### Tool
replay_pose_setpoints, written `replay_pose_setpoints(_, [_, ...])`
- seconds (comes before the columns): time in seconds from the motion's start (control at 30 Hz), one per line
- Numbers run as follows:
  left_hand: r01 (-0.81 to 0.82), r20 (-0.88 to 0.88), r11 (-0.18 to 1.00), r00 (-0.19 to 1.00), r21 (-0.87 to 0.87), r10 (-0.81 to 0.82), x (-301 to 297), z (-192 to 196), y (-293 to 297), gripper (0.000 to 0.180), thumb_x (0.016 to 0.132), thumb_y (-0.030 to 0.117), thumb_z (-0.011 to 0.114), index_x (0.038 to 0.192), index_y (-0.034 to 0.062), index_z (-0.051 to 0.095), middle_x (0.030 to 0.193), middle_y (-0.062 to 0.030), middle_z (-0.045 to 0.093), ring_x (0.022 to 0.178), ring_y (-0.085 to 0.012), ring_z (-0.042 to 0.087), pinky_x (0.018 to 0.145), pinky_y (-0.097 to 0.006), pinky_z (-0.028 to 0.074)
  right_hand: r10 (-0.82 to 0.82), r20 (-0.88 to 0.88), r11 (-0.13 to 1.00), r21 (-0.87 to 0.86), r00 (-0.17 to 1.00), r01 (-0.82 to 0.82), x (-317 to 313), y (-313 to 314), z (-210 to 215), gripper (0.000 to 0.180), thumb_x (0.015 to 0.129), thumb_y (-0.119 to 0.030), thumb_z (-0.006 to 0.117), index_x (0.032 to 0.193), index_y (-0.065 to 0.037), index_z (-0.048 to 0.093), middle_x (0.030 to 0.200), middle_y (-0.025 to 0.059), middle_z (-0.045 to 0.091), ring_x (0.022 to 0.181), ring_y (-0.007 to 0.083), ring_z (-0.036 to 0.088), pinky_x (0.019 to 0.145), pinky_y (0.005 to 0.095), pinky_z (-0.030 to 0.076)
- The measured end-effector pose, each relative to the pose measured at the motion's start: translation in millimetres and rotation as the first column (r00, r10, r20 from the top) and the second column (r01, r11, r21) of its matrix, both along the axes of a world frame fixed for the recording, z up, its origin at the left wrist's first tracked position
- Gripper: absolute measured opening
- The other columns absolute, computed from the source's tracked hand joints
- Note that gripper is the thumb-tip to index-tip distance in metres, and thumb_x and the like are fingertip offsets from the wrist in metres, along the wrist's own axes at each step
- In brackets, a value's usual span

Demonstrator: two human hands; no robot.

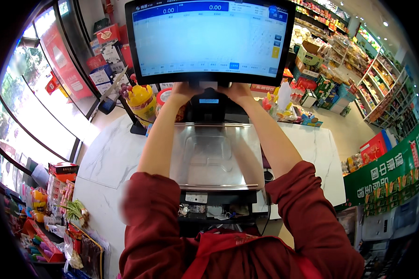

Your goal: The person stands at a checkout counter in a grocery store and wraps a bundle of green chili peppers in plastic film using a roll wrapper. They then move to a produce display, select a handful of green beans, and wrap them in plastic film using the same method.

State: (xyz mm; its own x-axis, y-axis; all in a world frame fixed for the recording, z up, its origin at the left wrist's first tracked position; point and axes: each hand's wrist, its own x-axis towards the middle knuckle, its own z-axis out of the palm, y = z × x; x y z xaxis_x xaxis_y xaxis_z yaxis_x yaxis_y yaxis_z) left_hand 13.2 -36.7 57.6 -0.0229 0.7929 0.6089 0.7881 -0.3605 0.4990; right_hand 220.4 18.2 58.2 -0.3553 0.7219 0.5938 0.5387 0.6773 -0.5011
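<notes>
Both my arms stretch forward over the metal weighing plate (216,158) of a checkout scale. Its large lit screen (207,44) stands beyond the plate. My left hand (183,91) is at the screen's lower edge, left of the black stand (208,109). To the right of the stand, my right hand (239,91) reaches in under the same edge. The fingers of both hands are hidden behind the screen, so what they touch there does not show. A small lit display (209,101) sits on the stand between my wrists.
A white marbled counter (111,158) surrounds the scale. Yellow-lidded tubs (142,100) and a thin black stand lie to the left; small packaged goods (284,109) to the right. An open cash drawer (214,211) is near my body. Green onions (75,211) lie at lower left.
</notes>
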Motion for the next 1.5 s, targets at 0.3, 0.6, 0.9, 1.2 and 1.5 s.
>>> replay_pose_setpoints(0.3, [0.003,0.412,0.97,0.906,-0.244,0.101,-31,-73,-213,0.048,0.068,-0.005,0.064,0.114,0.0009,0.053,0.11,-0.0091,0.053,0.092,-0.0176,0.057,0.077,-0.027,0.047,-0.261,-0.293,0.883,-0.457,0.92,0.105,240,-87,-126,0.018,0.082,-0.004,0.058,0.099,0.001,0.06,0.087,0.007,0.063,0.077,0.0138,0.062,0.072,0.0254,0.051])
replay_pose_setpoints(0.6, [-0.228,0.692,0.88,0.549,-0.416,0.469,-11,-120,-352,0.016,0.086,-0.001,0.055,0.101,-0.0043,0.057,0.088,-0.0071,0.061,0.076,-0.0113,0.058,0.07,-0.022,0.048,-0.538,0.49,0.184,-0.726,0.686,0.662,411,-232,-281,0.051,0.081,-0.044,0.06,0.097,0.005,0.06,0.083,0.0142,0.063,0.072,0.0188,0.06,0.064,0.0308,0.048])
replay_pose_setpoints(0.9, [0.098,0.762,0.928,0.605,-0.36,0.232,56,-114,-317,0.015,0.085,0.0,0.056,0.1,-0.0039,0.057,0.088,-0.0067,0.061,0.076,-0.0109,0.058,0.071,-0.022,0.046,-0.461,0.646,0.273,-0.549,0.609,0.79,350,-222,-285,0.064,0.065,-0.051,0.065,0.099,0.003,0.062,0.102,0.0223,0.061,0.098,0.0337,0.059,0.084,0.04,0.046])
replay_pose_setpoints(1.2, [0.415,0.827,0.809,0.543,-0.417,0.147,122,-123,-337,0.013,0.086,0.001,0.056,0.098,-0.0024,0.057,0.088,-0.0064,0.061,0.077,-0.0117,0.058,0.072,-0.023,0.047,-0.717,0.207,0.264,-0.803,0.665,0.535,370,-247,-300,0.032,0.065,-0.026,0.065,0.085,0.0,0.064,0.076,0.0127,0.064,0.066,0.0233,0.061,0.061,0.0344,0.046])
replay_pose_setpoints(1.5, [0.586,0.808,0.635,0.579,-0.504,0.108,209,-140,-351,0.015,0.086,0.002,0.056,0.099,-0.0033,0.057,0.089,-0.0093,0.063,0.078,-0.0136,0.06,0.072,-0.024,0.049,-0.9,0.051,0.117,-0.929,0.433,0.352,495,-367,-277,0.028,0.069,-0.022,0.067,0.092,-0.005,0.063,0.075,0.0047,0.062,0.061,0.0138,0.055,0.054,0.0266,0.041])
